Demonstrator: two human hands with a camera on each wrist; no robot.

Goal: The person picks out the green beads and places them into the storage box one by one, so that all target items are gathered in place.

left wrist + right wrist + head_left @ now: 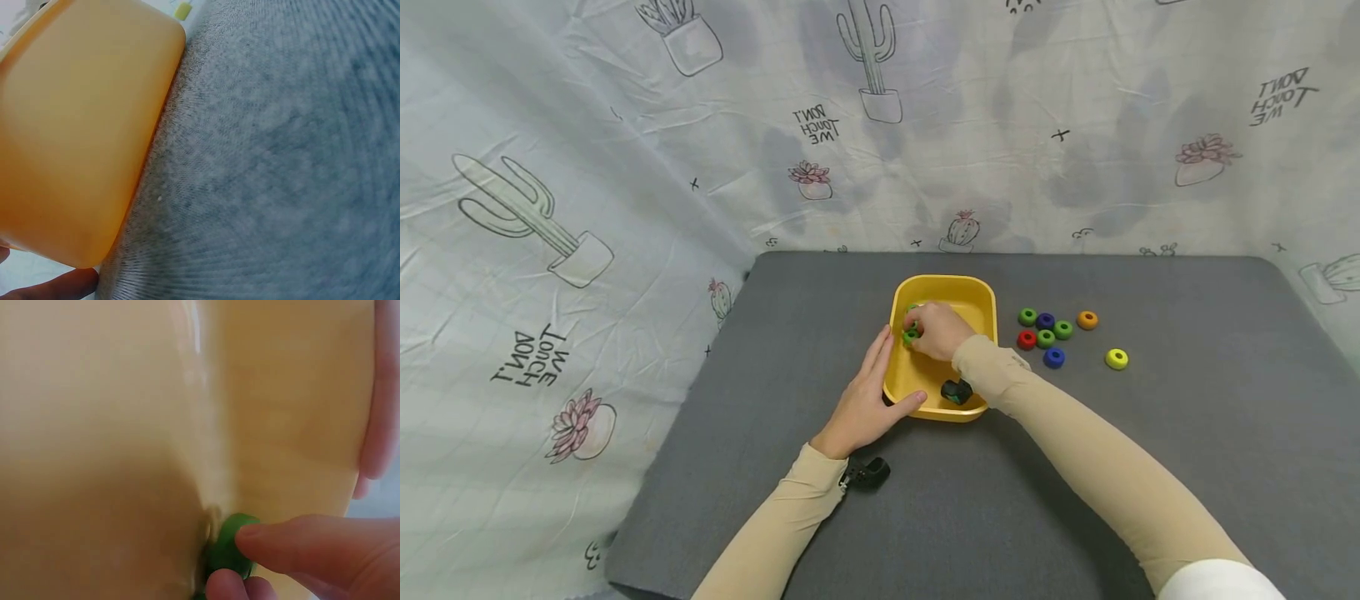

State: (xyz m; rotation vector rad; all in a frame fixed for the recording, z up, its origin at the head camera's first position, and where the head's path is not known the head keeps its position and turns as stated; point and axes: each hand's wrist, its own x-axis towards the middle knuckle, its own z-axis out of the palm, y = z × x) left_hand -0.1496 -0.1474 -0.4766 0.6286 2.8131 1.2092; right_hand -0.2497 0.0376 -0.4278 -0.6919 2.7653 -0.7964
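Note:
A yellow plastic tub (925,405) stands on the grey table. My right hand (942,332) reaches into it by the left wall. Thumb and fingertips pinch a green ring (230,547), close to the wall and floor of the tub. In the head view more green (912,308) shows beside those fingers, partly hidden by them. My left hand (867,408) rests against the tub's left side with straight fingers, its thumb at the near rim. The tub's outer wall (87,125) fills the left of the left wrist view.
Right of the tub lie several loose rings: green (1027,317), red (1027,339), blue (1054,357), orange (1087,320) and yellow (1117,359). A black wrist device (957,392) shows over the tub's near right corner. Patterned cloth (1000,125) hangs behind the table.

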